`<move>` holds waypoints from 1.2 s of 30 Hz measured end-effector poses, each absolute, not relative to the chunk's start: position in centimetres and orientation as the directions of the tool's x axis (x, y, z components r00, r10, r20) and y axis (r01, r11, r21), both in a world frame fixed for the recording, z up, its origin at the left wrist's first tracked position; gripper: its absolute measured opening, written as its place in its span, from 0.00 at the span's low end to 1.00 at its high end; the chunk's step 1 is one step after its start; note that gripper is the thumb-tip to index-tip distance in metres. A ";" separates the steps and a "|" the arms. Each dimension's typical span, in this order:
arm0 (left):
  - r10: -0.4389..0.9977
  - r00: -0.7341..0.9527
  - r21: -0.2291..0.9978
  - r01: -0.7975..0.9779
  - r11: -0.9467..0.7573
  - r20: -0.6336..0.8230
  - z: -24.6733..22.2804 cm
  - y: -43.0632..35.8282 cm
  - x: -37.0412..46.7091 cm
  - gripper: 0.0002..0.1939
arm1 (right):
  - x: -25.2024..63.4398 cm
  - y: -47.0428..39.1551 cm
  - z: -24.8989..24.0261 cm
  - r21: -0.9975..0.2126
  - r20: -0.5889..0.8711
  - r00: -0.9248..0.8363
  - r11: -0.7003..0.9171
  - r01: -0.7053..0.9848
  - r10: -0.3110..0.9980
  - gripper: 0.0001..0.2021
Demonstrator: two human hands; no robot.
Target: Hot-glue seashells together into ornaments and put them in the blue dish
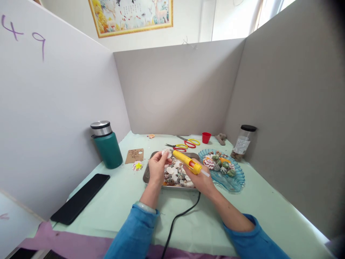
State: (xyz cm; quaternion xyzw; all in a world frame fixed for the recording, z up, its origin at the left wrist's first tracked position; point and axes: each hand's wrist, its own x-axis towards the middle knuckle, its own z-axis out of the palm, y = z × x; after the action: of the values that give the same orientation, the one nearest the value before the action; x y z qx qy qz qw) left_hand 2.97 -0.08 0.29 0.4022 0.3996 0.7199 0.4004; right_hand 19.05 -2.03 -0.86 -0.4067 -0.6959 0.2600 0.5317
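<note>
Between the thumb and fingers of my left hand is a white shell, held up above the tray. My right hand is wrapped round a yellow hot glue gun, with a clear glue stick poking out of its back. The glue gun's nozzle points left and is close to the shell; whether it touches, I cannot tell. Under both hands lies a metal tray filled with small shells. A black cord runs from beneath my right hand toward the front edge.
At the right is a blue shell-shaped dish of shells, with a lidded jar behind. Two scissors and a red cup sit at the back. A green bottle, black phone-like slab and cardboard piece are left.
</note>
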 end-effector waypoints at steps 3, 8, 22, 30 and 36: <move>0.897 -0.340 0.908 -0.205 -0.365 0.283 0.2 -0.1 3.1 0.18 | 19.1 -2.0 -0.9 -0.796 0.526 -0.106 0.532 0.289 0.844 0.10; 0.906 -0.313 0.917 -0.188 -0.352 0.284 0.2 -0.2 3.2 0.19 | 19.1 -1.9 -1.1 -0.790 0.534 -0.107 0.540 0.290 0.839 0.10; 0.902 -0.316 0.916 -0.175 -0.361 0.295 0.0 -0.1 3.2 0.18 | 19.1 -2.1 -0.8 -0.771 0.553 -0.137 0.567 0.291 0.822 0.11; 0.897 -0.333 0.908 -0.198 -0.368 0.291 0.2 -0.1 3.3 0.19 | 19.0 -1.9 -1.1 -0.779 0.545 -0.129 0.558 0.285 0.828 0.12; 0.890 -0.339 0.907 -0.182 -0.381 0.305 0.0 0.0 3.2 0.18 | 19.1 -1.9 -1.2 -0.770 0.550 -0.138 0.564 0.300 0.824 0.11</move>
State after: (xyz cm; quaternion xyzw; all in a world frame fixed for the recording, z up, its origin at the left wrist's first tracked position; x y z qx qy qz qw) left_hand 3.22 0.04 -0.05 0.4331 0.4084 0.7090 0.3781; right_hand 19.13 -1.87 -1.22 -0.3948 -0.7117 0.2496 0.5247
